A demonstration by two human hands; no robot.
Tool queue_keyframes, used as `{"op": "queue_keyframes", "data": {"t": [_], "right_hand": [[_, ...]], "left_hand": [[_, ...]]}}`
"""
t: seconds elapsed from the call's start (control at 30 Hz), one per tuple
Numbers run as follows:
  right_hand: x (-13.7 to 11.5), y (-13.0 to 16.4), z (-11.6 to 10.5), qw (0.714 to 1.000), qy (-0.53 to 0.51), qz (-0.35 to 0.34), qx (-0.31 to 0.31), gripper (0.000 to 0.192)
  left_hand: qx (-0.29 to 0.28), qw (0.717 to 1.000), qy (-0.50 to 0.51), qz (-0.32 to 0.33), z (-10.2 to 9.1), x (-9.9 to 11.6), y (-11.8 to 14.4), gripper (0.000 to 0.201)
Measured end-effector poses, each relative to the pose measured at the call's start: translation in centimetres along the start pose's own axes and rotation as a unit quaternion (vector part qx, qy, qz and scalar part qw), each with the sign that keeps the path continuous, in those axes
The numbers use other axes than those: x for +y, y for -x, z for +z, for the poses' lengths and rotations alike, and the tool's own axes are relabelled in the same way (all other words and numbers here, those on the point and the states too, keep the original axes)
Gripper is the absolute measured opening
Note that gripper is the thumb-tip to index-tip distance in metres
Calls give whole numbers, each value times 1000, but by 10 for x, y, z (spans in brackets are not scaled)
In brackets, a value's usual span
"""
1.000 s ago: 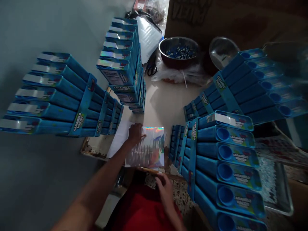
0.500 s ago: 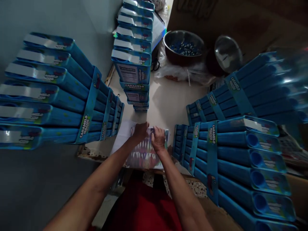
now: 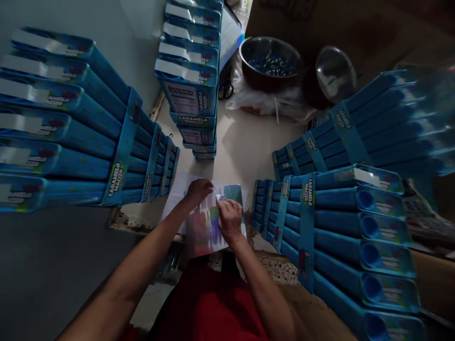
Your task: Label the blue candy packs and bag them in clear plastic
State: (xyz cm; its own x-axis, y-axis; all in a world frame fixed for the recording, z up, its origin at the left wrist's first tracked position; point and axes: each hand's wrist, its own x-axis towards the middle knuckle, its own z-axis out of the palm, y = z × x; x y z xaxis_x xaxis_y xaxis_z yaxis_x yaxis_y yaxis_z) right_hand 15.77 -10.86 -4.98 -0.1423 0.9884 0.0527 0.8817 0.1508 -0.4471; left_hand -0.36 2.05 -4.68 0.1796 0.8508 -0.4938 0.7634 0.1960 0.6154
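Tall stacks of blue boxes [image 3: 88, 137] are crowding you on the left, at the far side [image 3: 192, 80] and on the right [image 3: 341, 222] — all leaning in around a small patch of bare table [image 3: 245, 151]. An elbow swinging wide is likely to be enough to topple one, and the right-hand stack, standing just beside your forearm, looks the most exposed.

The holographic sticker sheet [image 3: 206, 227] is lying at the near edge of the table, its near end overhanging your lap; with too little weight on it, it could slide off as you are peeling.

Your left hand [image 3: 197, 192] is resting flat with fingers spread, pressing the sheet's far left corner down. Your right hand [image 3: 229, 218] is pinching a small sticker [image 3: 218, 197] between thumb and fingertip, near the sheet's far edge. Pulling too quickly or at a steep angle may be creasing or tearing the foil — or letting it curl back and stick to itself.
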Motion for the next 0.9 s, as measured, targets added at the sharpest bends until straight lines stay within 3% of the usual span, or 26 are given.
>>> {"op": "queue_keyframes", "data": {"t": [0.13,0.3,0.43,0.57,0.7,0.9], "right_hand": [[-15,15,-32,999,-3,40,8,6],[-15,9,-54,998,-19,42,50,5],[-3,-15,-53,999,-26,-19,31,4],[5,-34,-36,998,-9,-56,-22,5],[3,-27,-26,997,-12,-72,-33,10],[-13,-4,-49,1000,-10,-14,-10,6]], "left_hand": [[21,1000,-12,-3,-7,8,16,18],[27,999,-21,3,-11,14,25,17],[21,999,-29,12,-13,15,29,17],[17,999,-30,15,-10,15,30,17],[22,999,-34,-5,-8,11,26,17],[14,1000,-24,-3,-11,10,26,18]]}}
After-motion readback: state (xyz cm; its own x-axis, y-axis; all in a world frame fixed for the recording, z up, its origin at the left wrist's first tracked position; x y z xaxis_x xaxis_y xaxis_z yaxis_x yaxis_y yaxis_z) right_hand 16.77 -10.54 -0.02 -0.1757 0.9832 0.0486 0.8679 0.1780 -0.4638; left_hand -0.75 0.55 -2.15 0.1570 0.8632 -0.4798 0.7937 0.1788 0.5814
